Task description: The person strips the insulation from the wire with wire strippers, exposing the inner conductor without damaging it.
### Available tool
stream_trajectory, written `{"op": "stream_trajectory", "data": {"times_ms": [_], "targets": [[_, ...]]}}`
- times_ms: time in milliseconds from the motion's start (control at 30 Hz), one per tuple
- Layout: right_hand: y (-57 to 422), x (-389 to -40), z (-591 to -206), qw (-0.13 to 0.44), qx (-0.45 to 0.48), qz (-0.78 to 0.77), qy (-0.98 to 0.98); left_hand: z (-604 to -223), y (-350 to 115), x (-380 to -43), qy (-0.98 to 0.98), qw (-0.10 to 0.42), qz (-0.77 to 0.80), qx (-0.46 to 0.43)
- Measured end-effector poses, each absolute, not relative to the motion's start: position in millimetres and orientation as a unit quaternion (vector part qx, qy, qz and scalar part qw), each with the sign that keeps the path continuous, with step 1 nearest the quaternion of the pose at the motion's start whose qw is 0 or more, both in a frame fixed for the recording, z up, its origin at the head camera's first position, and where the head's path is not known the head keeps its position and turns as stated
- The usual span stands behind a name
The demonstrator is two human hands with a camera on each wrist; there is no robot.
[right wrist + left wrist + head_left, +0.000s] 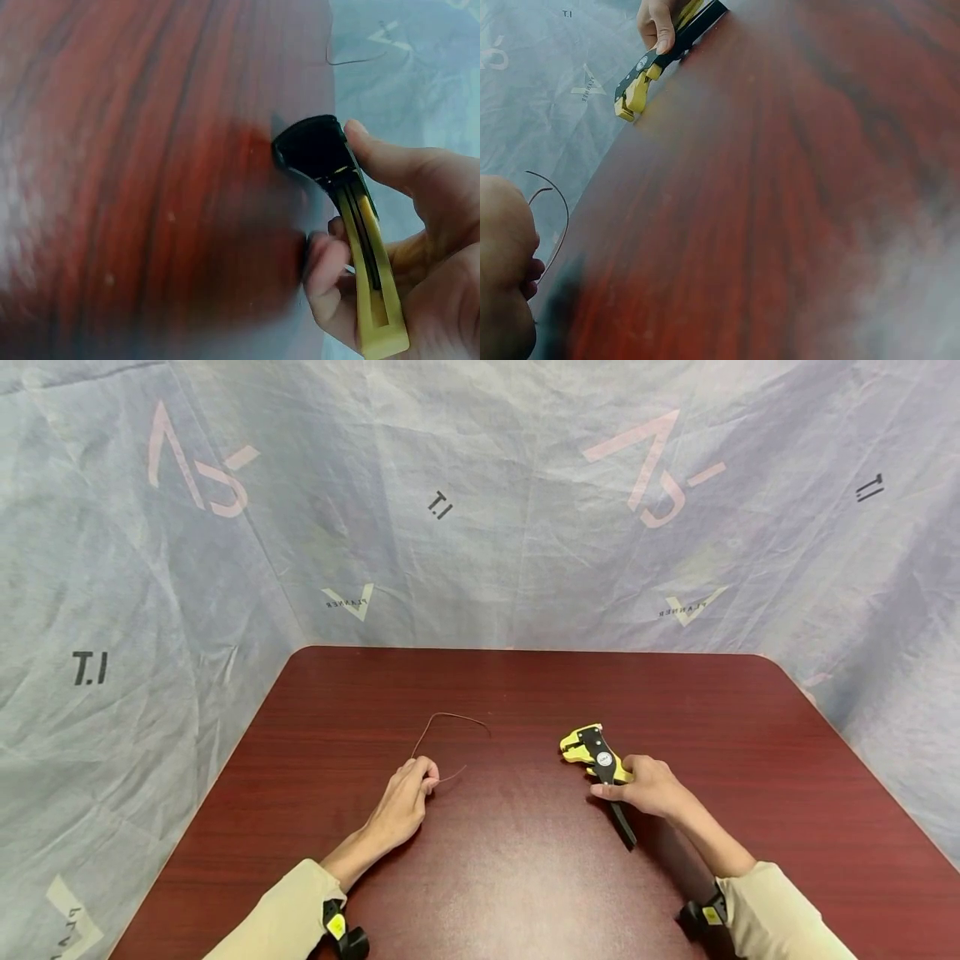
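Note:
A thin reddish-brown wire (450, 715) bends in a loop out of my left hand (403, 797), which pinches it between thumb and fingers. One end arcs up and away to the right, and a shorter end (453, 774) pokes out beside the thumb. On the right, my right hand (647, 785) grips a yellow and black wire stripper (604, 758), its head pointing up and to the left. The black handle (622, 827) slants down below the thumb. In the right wrist view the fingers curl around the stripper's handles (367, 262).
Both hands are over a dark red wood-grain table (517, 685). Grey printed cloth (480, 510) hangs behind it and along both sides. Each wrist wears a small black camera on a strap, one by the left cuff (348, 935), one by the right cuff (701, 918).

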State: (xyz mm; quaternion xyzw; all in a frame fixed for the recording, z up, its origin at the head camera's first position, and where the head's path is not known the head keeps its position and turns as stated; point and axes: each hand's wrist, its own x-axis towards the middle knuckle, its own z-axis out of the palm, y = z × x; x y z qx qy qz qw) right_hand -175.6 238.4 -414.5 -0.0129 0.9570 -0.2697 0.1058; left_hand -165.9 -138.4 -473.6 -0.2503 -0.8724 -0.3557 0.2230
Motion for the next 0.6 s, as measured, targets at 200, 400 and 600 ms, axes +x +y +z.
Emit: {"op": "stream_trajectory", "data": {"times_ms": [200, 400, 600], "targets": [[241, -177, -411, 0.131, 0.007, -0.300, 0.945, -472, -139, -166, -0.875, 0.223, -0.351, -0.247], [247, -181, -411, 0.213, 0.030, -0.407, 0.888, -466, -138, -166, -0.878, 0.216, -0.357, -0.235], [257, -178, -416, 0.257, 0.005, -0.492, 0.832, -462, -138, -166, -0.878, 0.207, -0.373, -0.216]]}}
